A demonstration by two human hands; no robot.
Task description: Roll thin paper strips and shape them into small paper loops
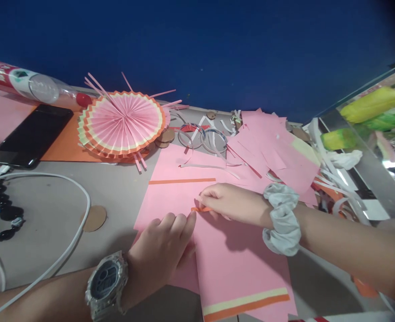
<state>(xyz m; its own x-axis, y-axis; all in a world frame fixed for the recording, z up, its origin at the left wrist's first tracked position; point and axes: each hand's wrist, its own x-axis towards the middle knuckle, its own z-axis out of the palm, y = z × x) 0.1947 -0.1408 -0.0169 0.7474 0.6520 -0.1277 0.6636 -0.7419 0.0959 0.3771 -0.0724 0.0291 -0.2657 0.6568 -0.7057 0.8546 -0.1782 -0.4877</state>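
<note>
Over pink paper sheets (237,255), both my hands meet at a short orange paper strip (201,209). My right hand (220,200), with a pale scrunchie (282,219) at its wrist, pinches the strip between thumb and fingers. Curled fingers of my left hand (167,241) touch the strip's left end; the grip underneath is partly hidden. A watch (106,278) is on my left wrist. Another orange strip (182,181) lies across the upper sheet. Yellow and orange bands (247,304) run along the near edge of the lower sheet.
Behind my left hand sits a pleated paper rosette (123,120). A phone (32,134), bottle (32,85), white cable (86,197) and black beads (1,210) lie at the left. Eyeglasses (202,136) and pink scraps (271,147) are behind; a clear bin (371,170) stands right.
</note>
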